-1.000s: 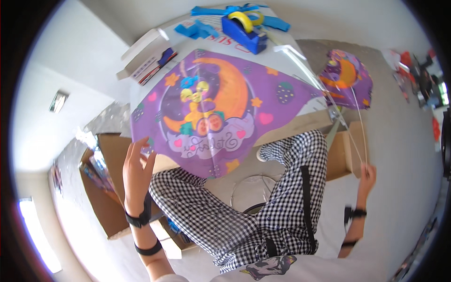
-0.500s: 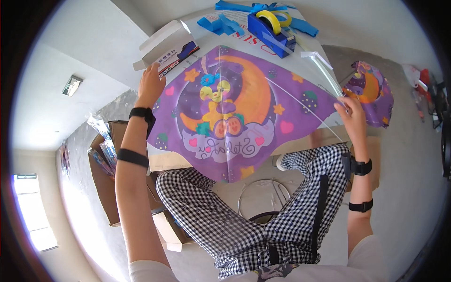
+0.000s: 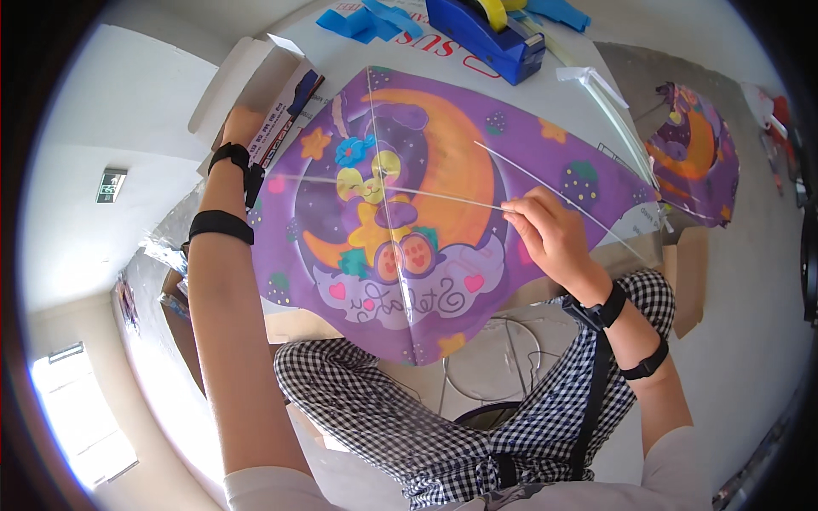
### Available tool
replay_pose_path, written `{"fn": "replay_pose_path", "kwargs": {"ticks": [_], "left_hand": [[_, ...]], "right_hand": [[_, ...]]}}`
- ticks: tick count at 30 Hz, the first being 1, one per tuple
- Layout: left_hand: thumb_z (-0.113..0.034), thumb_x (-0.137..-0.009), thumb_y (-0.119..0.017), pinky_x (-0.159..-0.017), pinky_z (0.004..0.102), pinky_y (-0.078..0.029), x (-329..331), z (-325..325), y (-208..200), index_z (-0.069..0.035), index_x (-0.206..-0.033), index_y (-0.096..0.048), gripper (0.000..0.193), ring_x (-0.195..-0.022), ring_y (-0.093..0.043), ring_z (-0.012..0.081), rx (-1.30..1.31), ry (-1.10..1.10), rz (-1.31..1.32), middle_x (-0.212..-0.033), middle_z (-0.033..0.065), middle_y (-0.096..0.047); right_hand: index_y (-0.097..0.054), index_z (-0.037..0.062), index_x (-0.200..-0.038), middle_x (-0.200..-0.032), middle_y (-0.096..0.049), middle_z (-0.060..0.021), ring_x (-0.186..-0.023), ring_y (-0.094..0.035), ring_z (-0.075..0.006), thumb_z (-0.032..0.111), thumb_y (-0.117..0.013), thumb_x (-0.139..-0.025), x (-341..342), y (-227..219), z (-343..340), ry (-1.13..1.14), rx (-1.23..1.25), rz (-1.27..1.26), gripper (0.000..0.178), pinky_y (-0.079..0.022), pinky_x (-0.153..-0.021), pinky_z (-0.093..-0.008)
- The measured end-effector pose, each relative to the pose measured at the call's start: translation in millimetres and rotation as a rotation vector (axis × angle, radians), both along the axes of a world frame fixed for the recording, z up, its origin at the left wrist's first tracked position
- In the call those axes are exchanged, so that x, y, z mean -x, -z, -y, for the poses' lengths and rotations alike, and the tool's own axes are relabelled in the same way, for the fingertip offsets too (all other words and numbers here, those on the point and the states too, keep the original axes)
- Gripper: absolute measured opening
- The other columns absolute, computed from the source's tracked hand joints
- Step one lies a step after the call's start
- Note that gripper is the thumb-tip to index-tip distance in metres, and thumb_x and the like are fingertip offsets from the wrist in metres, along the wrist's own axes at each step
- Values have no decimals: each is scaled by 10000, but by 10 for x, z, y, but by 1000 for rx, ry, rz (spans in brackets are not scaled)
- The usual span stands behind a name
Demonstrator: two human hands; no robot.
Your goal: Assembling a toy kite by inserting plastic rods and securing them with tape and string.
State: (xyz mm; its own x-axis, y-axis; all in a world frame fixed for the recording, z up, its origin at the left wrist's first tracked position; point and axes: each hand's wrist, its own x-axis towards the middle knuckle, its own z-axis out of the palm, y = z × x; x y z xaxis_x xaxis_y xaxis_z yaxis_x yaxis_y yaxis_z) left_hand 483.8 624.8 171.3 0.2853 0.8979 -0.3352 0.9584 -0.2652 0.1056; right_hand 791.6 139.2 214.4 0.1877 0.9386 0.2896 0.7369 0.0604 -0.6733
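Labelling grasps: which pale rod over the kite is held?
The pale rod pinched in the right hand, crossing the middle of the flat kite; the other loose rod lies ungripped, further right.

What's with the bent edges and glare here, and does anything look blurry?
In the head view, the fisheye lens bows straight edges and blackens the corners; in that view, the window at left is washed out and glare streaks the purple sheet along its middle; also there, the thin rod in the right hand looks faint toward its left end.
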Motion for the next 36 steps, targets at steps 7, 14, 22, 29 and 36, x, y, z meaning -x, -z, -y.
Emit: {"fn": "replay_pose_path", "kwargs": {"ticks": [7, 14, 22, 29, 36], "left_hand": [[-275, -856, -692, -850, 454, -529, -7, -191, 253, 25, -1116, -724, 399, -1001, -704, 394, -54, 68, -326, -1042, 242, -727], [-300, -833, -739, -858, 413, -548, 85, 29, 180, -13, -1018, -772, 343, -931, -730, 355, 35, 103, -59, -969, 228, -744], [-233, -864, -726, -710, 346, -567, 163, -5, -144, -59, -992, -797, 227, -772, -747, 225, -124, 40, 288, -884, 148, -766], [-170, -913, -692, -641, 273, -600, 29, 260, -459, -38, -1020, -785, 193, -819, -753, 165, -253, -256, 610, -920, 84, -770], [-135, -977, -653, -722, 265, -602, 66, 900, -1025, 14, -1117, -722, 216, -897, -749, 196, 67, -346, 981, -1028, 117, -753]], "right_hand": [[-657, 65, -958, -807, -612, -27, -567, -604, -189, 92, -698, -926, -67, 51, -5, 26, -19, -87, 58, -452, -465, -308], [-659, 71, -939, -809, -609, -17, -577, -601, -179, 102, -696, -929, -82, 23, 17, 33, 7, -72, 50, -452, -471, -306], [-655, 68, -936, -808, -610, -23, -601, -624, -181, 98, -690, -933, -82, 65, -14, 47, -51, -106, 46, -460, -480, -304], [-651, 72, -951, -818, -610, -28, -611, -633, -192, 111, -676, -945, -73, 77, -39, 64, -66, -69, 46, -478, -502, -311], [-667, 86, -1141, -833, -609, -37, -664, -664, -175, 115, -614, -988, -78, 3, -34, 37, -39, -26, 165, -489, -529, -304]]}}
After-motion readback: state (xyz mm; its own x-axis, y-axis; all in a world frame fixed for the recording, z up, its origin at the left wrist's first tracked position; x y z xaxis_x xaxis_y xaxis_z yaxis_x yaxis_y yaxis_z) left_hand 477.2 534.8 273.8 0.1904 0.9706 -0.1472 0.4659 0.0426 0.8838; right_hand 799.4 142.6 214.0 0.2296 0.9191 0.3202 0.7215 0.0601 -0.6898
